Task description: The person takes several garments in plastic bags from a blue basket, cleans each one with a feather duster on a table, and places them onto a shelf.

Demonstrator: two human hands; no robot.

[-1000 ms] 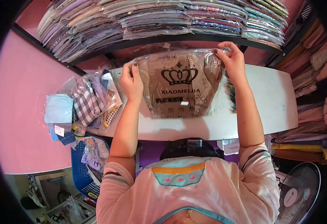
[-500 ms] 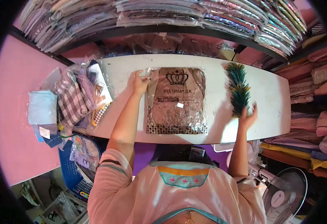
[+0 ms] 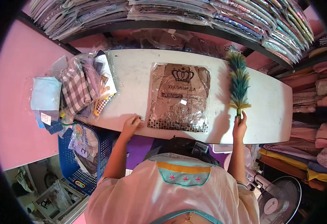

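My right hand (image 3: 240, 128) is closed around the short handle of a green, yellow-tipped duster (image 3: 239, 84). The duster points away from me over the right part of the table, and its shadow falls to its left. A brown garment in a clear plastic bag (image 3: 178, 99) lies flat at the middle of the table, with a printed crown, lettering and a small white label. Just left of the bag's near left corner, my left hand (image 3: 131, 126) has loosely bent fingers. It appears apart from the bag, with nothing visible in it.
Bagged clothes, including a checked piece (image 3: 75, 89) and a light blue one (image 3: 46, 93), are heaped at the left. A blue basket (image 3: 64, 156) stands below the white table (image 3: 130, 74). Packed shelves (image 3: 163, 24) overhang the back; a fan (image 3: 279, 199) stands near right.
My left hand has moved from the bag's far left edge towards me, to its near left corner. My right hand now grips the duster's handle, and the duster stands straighter.
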